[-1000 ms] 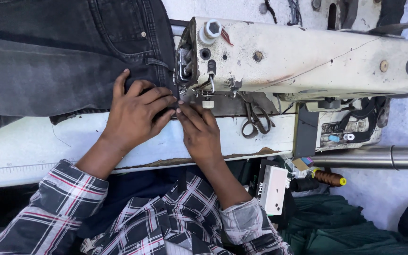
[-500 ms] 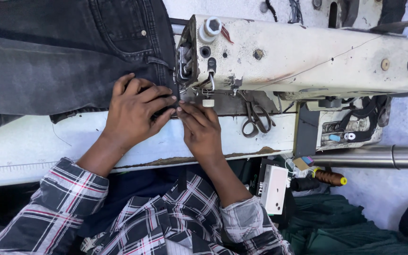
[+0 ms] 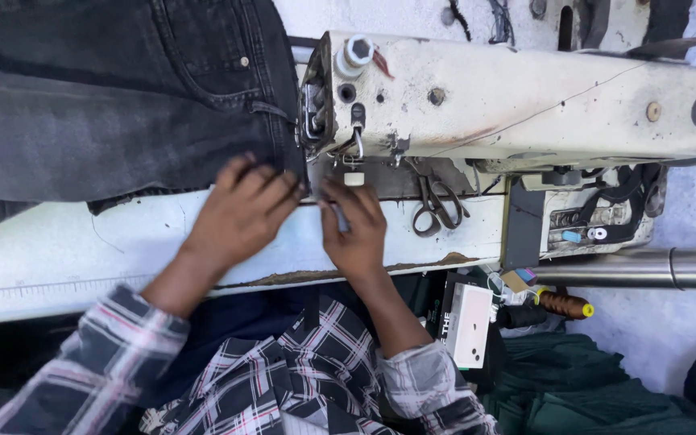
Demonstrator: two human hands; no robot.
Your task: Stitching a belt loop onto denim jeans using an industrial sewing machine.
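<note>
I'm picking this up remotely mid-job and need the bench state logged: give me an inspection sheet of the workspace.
Surface: white sewing table, front edge chipped and worn.
Job's things: dark denim jeans spread at left, edge fed under the head of the white sewing machine.
Clutter: scissors on the machine bed; steel flask at right; thread spool and white box below the table edge.
Hands: left hand flat on the denim; right hand beside the needle area, pinching a small part that cannot be made out.
Cables: black cables by the machine's right end.
Surroundings: green cloth lower right.
</note>
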